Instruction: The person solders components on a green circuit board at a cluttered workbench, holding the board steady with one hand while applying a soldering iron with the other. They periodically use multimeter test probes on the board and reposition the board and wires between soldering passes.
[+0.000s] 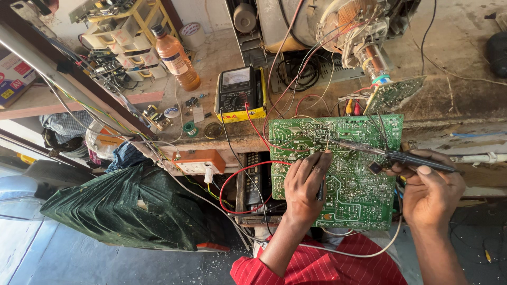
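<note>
Board: green circuit board [348, 158] lay solder side up at the centre right of the frame, resting on the front edge of the desk [449, 100].
Left hand: the left hand [303, 187] pressed on the middle of the board, fingers closed around a thin dark probe; its tip was hidden, so I cannot tell which point it touched.
Right hand: the right hand [430, 192] gripped the dark handle of a soldering iron [393, 155], and the metal tip reached left over the upper part of the board.
Meter: a yellow and black analog multimeter [237, 95] lay above the board, at the upper centre, with red and black leads [248, 174] running down toward the left hand.
Other things: an orange bottle [177, 58] stood at the upper left, a picture tube neck with a copper coil [364, 37] at the upper right, an orange socket box [198, 161] left of the board.
Progress: the work seemed to be in the middle; the board was still open and wired, no fresh joint could be made out, and checking and soldering appeared to remain.
</note>
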